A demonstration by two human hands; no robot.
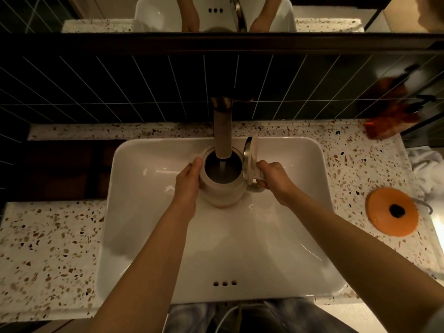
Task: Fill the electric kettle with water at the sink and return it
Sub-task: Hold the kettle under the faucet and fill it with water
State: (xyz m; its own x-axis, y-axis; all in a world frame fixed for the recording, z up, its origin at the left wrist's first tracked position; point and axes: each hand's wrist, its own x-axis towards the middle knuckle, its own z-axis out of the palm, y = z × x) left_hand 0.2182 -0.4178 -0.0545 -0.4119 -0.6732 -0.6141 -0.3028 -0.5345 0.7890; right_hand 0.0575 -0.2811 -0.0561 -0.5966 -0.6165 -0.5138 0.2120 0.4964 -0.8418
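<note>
my 2 forearms are bare to past the elbow, no sleeves, no rings on my left hand (pixel 186 186) or right hand (pixel 274 180); blotchy grey-blue trousers below.

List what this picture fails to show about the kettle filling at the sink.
- Water level: the kettle interior is dark and the faucet spout overhangs its mouth.
- Kettle handle: mostly wrapped by the right hand.
- Kettle's left wall: covered by the left hand.
- Sink drain: hidden beneath the kettle.
- Orange items at upper right: blurred, unidentifiable.
</note>
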